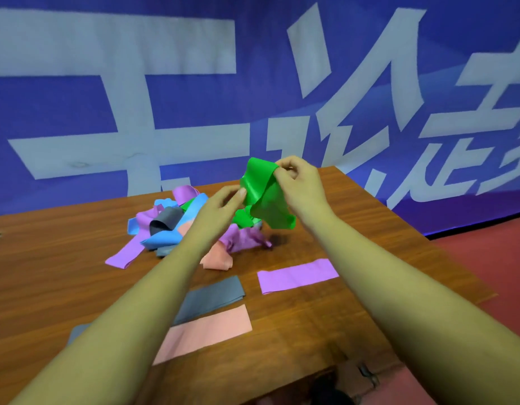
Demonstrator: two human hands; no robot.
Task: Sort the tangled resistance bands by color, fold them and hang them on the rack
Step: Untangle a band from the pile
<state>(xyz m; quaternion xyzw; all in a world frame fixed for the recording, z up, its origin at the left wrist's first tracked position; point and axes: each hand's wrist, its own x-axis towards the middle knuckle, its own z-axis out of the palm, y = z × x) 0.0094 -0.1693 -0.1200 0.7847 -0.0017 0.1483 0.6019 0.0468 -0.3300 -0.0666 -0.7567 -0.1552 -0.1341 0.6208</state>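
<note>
Well, in the head view the green band is held up over the far half of the table, at about twelve o'clock from the person. The left grip pinches its left edge and the right grip pinches its top edge, both narrow and closed on the rubber. The band looks thin, light and floppy, likely stretchy and a bit clingy. I'd say it is best taken by its ends, so it hangs flat for folding.

Its tail drops towards the pile at eleven o'clock, and I cannot tell whether it is free of the tangle. Nearer the person lie flat purple, grey and pink bands. The left forearm hides part of the pile and of the grey band. No rack is in view. A dark thing at the nine o'clock edge is cut off.
</note>
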